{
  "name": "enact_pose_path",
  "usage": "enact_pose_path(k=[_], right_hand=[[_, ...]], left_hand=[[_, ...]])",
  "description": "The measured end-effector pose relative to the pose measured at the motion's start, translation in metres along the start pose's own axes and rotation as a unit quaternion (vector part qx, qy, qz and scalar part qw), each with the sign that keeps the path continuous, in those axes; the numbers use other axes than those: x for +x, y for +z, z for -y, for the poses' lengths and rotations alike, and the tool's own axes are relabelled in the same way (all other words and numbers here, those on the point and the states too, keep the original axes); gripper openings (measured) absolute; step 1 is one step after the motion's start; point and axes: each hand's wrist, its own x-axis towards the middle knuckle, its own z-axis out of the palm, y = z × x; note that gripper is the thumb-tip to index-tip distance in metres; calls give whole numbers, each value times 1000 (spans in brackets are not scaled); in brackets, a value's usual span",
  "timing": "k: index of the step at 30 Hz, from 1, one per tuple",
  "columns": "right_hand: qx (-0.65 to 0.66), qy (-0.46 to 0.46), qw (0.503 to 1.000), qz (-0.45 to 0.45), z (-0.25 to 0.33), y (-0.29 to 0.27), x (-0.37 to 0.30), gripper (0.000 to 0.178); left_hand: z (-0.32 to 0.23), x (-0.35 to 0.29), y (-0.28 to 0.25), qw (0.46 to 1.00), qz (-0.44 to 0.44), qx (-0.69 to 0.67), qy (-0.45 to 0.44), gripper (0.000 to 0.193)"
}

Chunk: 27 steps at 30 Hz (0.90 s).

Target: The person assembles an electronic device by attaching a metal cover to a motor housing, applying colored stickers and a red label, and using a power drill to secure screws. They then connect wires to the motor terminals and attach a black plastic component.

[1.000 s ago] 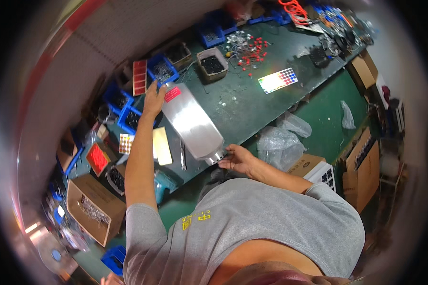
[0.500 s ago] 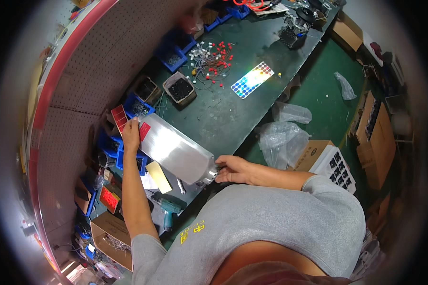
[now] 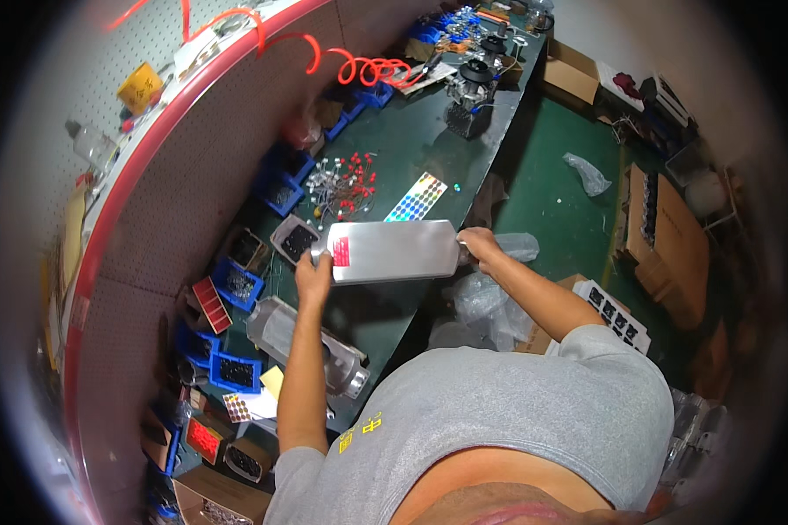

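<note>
Nearby, on the left, a gray metal case (image 3: pixel 274 325) lies on the green table (image 3: pixel 378 317). Past it, over the table, is a long, shiny silver cover (image 3: pixel 396 251). The left hand (image 3: pixel 313 278) pinches its left end; the right hand (image 3: pixel 481 247) grips its right end. Its red label (image 3: pixel 341 252) is too small to read. Farther lies a dotted sheet (image 3: pixel 417 198).

The silver shell (image 3: pixel 394 251) and casing (image 3: pixel 276 327) obstruct; bench (image 3: pixel 372 311) between offers passage.
</note>
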Motion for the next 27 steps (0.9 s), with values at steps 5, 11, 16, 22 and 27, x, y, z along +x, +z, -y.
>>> enact_pose_path(k=[5,11,16,22,27], right_hand=[[-154,-66,984,-64,-14,-20,106,35],[-212,-112,968,-74,-4,-2,206,48],[-162,-36,979,119,4,-27,266,50],[423,236,869,101,93,-92,371,111],[558,264,764,185,187,-133,439,123]], left_hand=[[38,10,90,997,12,-40,-63,42],[92,35,157,981,-99,-1,-165,50],[85,32,178,949,-89,-5,-302,51],[66,11,173,948,-107,59,-292,55],[33,13,183,961,-70,66,-260,53]])
